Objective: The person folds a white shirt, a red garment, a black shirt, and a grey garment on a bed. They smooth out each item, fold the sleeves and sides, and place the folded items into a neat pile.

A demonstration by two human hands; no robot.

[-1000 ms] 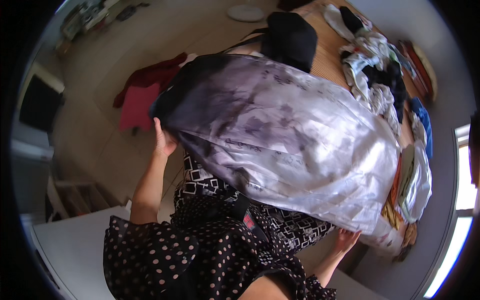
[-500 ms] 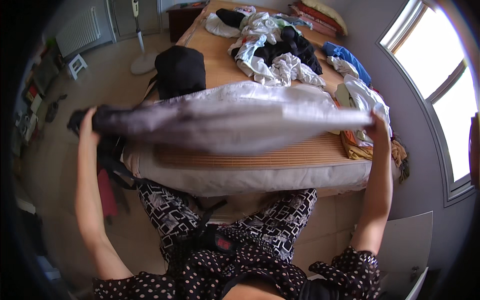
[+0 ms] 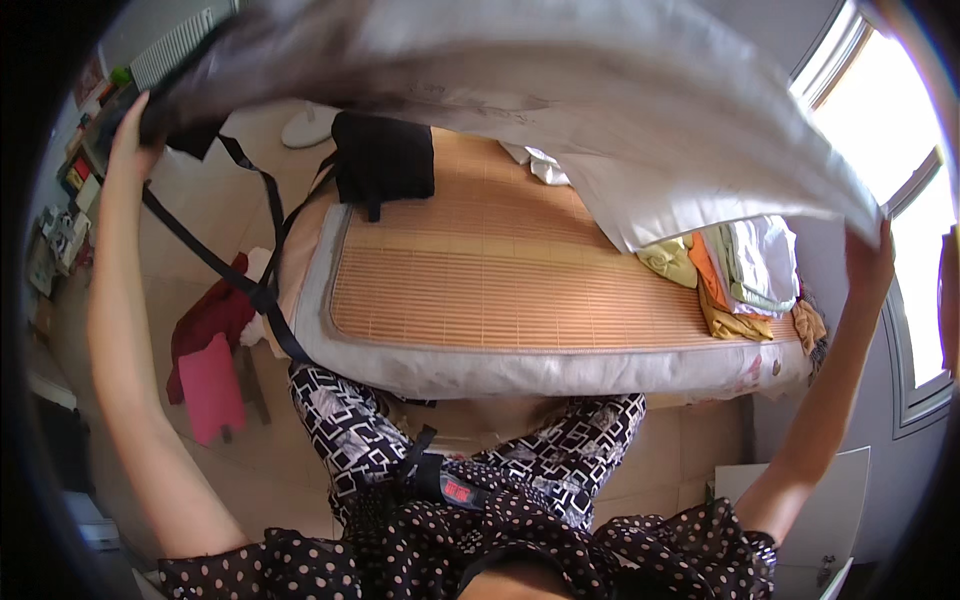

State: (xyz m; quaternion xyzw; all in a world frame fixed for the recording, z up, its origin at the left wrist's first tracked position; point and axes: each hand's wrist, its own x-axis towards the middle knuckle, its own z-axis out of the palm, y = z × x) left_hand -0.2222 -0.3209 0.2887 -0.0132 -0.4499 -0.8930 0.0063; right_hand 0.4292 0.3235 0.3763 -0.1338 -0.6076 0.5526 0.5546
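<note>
A wide silvery-grey cloth (image 3: 560, 110), darker toward its left end, is stretched in the air between my two raised hands. My left hand (image 3: 133, 148) is closed on its dark left end. The right end is pinched in my right hand (image 3: 868, 262), near the window; those fingers are partly hidden. Slack hangs in the middle, and one corner droops over the bed beside a stack of folded clothes (image 3: 755, 265). Black straps (image 3: 270, 215) run below the left end, beside the bed; what they are fixed to I cannot tell.
Below the cloth lies a bed with a bamboo mat (image 3: 450, 280). A black bag (image 3: 385, 160) stands at its left edge. Pink cloth (image 3: 212, 390) hangs low at the left. The window (image 3: 900, 200) is close to my right hand. The raised cloth hides the far bed.
Both hands have risen and spread outward, lifting the cloth from over the near bed to high in front of me. It now billows upward and covers the clothes pile at the back.
</note>
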